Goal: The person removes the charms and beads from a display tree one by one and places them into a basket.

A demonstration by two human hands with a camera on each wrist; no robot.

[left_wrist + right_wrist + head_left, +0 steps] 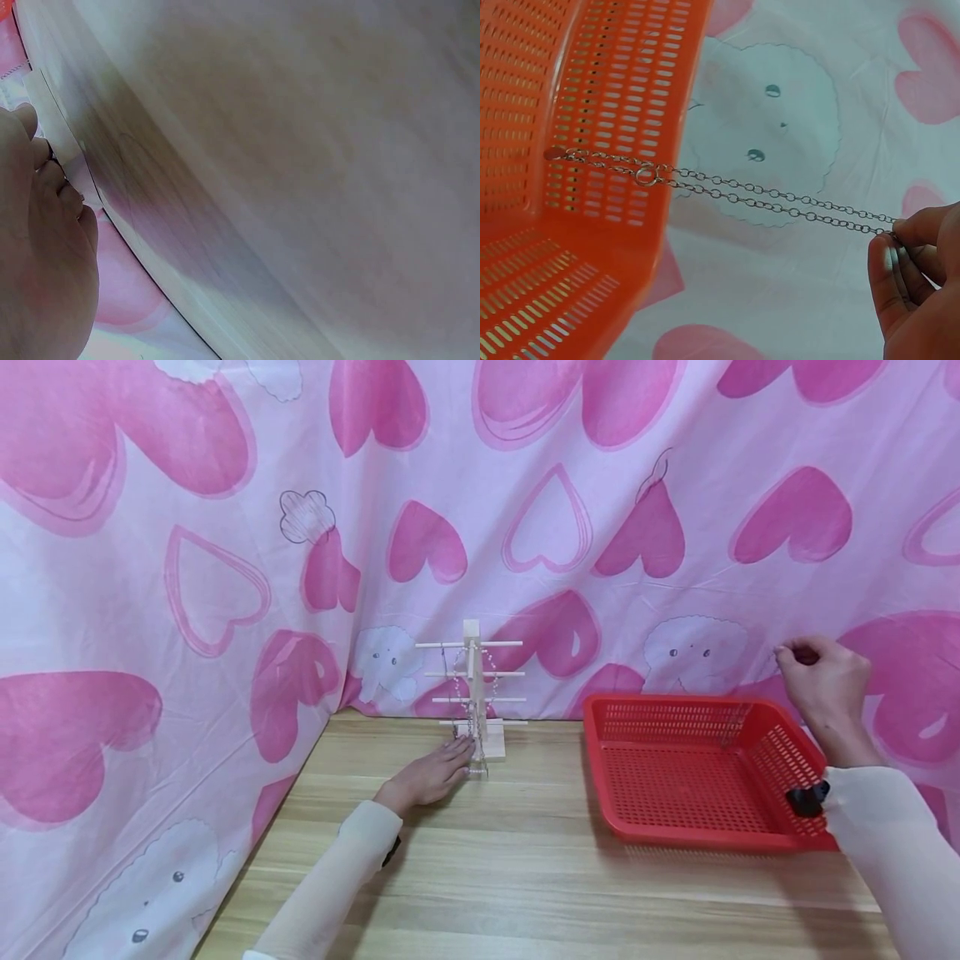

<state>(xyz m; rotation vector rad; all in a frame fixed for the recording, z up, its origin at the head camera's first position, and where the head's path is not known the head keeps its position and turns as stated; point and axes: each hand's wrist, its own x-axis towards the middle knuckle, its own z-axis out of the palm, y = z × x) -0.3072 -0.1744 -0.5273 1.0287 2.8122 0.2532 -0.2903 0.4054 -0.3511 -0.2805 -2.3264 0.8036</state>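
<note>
My right hand (pixel 825 681) is raised above the right side of the red basket (pixel 697 841). Between thumb and fingertips it pinches a silver chain necklace (pixel 810 216), clearest in the right wrist view. The doubled chain carries a ring and a small end piece that shows in front of the basket's wall. A wooden display stand (pixel 471 628) with several crossbars stands at the back of the table, hung with chains and a beaded necklace (pixel 491 681). My left hand (pixel 431 775) reaches to the stand's base, fingers extended; the hanging chains partly overlap its fingertips.
The wood-grain table (pixel 525 877) meets a pink heart-patterned cloth (pixel 465 443) behind and on the left. The basket takes up the table's right part. Part of a pearl-like strand (pixel 477 770) lies low in front of the stand.
</note>
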